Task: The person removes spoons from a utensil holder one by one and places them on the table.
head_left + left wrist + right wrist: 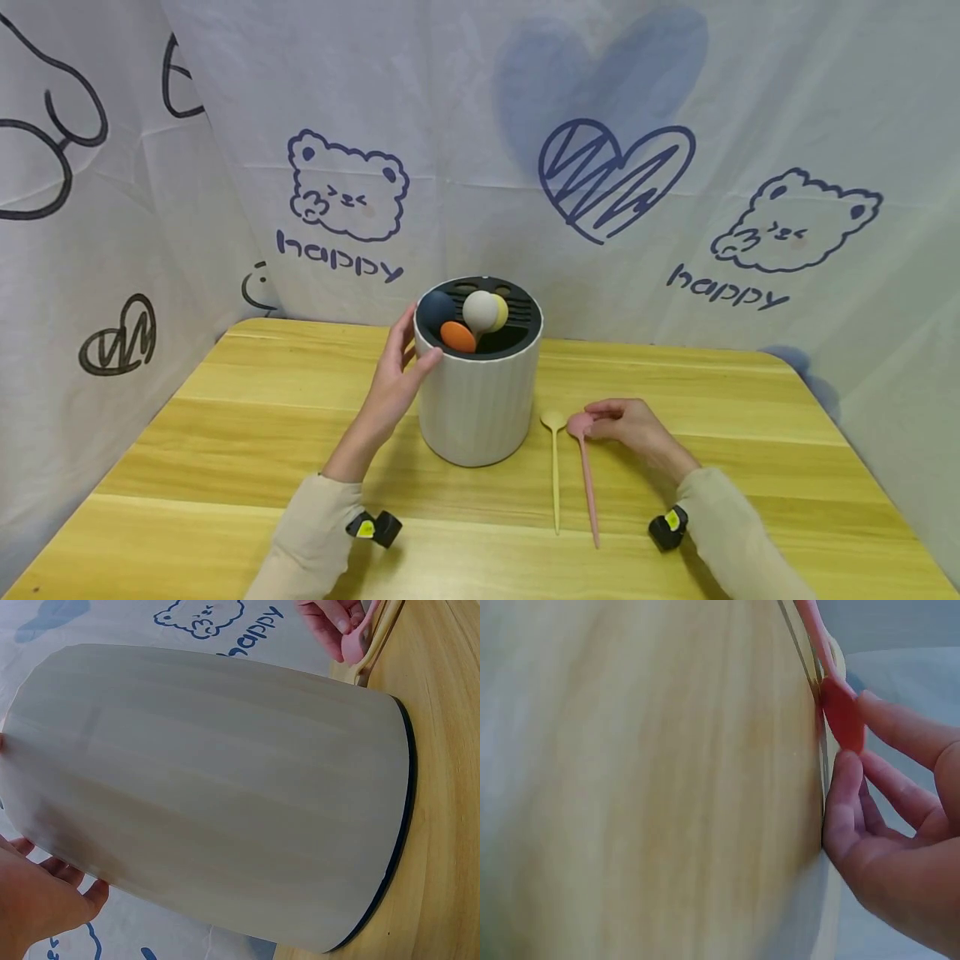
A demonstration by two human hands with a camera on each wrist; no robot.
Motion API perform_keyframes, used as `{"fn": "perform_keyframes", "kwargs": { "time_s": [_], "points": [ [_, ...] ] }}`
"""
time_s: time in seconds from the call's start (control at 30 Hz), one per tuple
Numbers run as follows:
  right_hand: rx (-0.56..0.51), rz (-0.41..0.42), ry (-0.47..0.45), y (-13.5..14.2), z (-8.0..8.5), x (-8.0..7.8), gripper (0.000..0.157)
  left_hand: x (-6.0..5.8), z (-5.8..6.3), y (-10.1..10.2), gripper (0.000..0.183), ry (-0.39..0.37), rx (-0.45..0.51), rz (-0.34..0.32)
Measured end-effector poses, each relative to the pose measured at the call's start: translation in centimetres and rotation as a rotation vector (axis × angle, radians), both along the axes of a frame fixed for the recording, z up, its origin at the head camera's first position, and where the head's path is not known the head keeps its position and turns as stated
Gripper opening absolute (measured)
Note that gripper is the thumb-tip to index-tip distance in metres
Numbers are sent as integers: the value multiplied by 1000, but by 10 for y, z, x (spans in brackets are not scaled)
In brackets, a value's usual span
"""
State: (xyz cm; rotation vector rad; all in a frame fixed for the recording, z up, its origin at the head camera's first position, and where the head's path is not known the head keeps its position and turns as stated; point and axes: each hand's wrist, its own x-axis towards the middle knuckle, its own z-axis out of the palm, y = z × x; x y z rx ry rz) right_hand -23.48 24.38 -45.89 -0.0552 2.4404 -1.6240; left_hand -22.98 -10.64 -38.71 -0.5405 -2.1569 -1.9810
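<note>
A white ribbed utensil holder [476, 408] with a dark slotted insert stands upright on the table. My left hand [393, 379] holds its left side, thumb at the rim and fingers round the wall. Out of its top stick a navy head [435, 310], an orange one [457, 337], a white one [481, 312] and a pale yellow one [500, 313]; their lower parts are hidden inside. To the right, my right hand [633, 429] pinches the round head of a long pink spoon [588, 483] between thumb and fingers. A yellow spoon [555, 467] lies alongside, its handle pointing toward me.
The wooden table [225, 425] has rounded far corners. Behind it and at both sides hangs a pale printed cloth [465, 108] with bears and hearts, close to the table's back edge. Each sleeved wrist wears a small black camera.
</note>
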Motion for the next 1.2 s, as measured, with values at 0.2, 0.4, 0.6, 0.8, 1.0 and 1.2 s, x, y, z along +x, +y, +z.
{"fn": "perform_keyframes", "kwargs": {
  "time_s": [0.2, 0.4, 0.6, 0.8, 1.0, 1.2],
  "points": [
    [75, -9, 27, -2, 3, 0, 44, 0, 0, -1, 73, 0, -3, 0],
    [126, -5, 51, -1, 5, 2, 44, 0, 0, -2, 73, -6, -8, 3],
    [228, -16, 169, -1, 20, 14, 41, 0, 0, -2, 73, -6, -10, -3],
    [195, -60, 296, -12, 47, 29, 39, 0, 0, -2, 73, -3, -5, -2],
    [187, -42, 328, -20, 62, 39, 39, 1, 0, -2, 74, -20, -6, 3],
    [160, -36, 312, -20, 63, 44, 39, 0, 0, -2, 74, -20, -17, 4]
  ]
}}
